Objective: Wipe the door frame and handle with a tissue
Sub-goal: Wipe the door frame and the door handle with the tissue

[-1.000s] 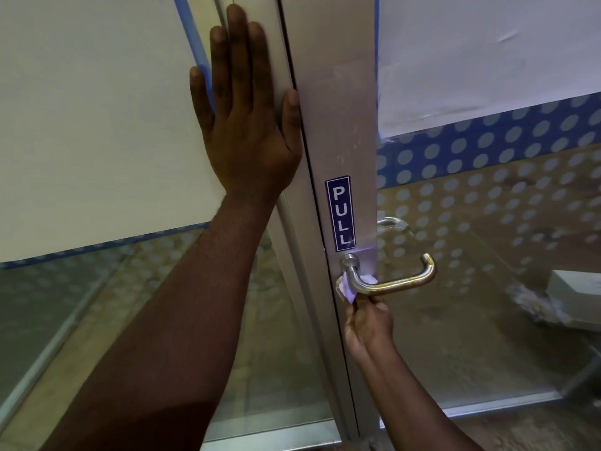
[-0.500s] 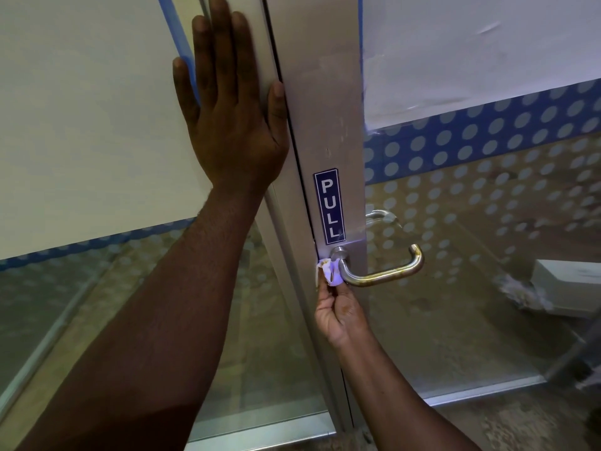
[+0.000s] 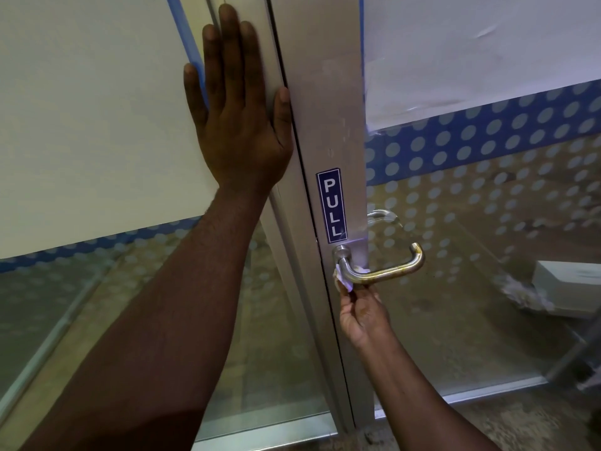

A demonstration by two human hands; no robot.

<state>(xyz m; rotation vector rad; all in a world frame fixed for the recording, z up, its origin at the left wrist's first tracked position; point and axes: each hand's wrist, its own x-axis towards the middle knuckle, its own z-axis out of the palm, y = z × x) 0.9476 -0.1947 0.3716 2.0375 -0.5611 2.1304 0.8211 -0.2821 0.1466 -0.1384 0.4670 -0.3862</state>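
A silver metal door frame point(image 3: 328, 102) runs down the middle of the view, with a blue PULL sticker point(image 3: 332, 206) on it. Just below the sticker sits a worn metal lever handle point(image 3: 387, 272) that points right. My right hand point(image 3: 362, 312) reaches up from below and pinches a small white tissue point(image 3: 342, 277) against the handle near its base. My left hand point(image 3: 239, 105) lies flat with fingers spread on the frame's left edge, higher up, holding nothing.
Glass panels with white film and a blue dotted band flank the frame on both sides. Behind the right pane, a white box point(image 3: 567, 284) and some crumpled material point(image 3: 523, 292) lie on the floor. A second handle point(image 3: 385, 218) shows through the glass.
My right hand with the tissue has shifted slightly right along the handle's base, from the frame side toward the lever. My left hand stays pressed flat on the frame.
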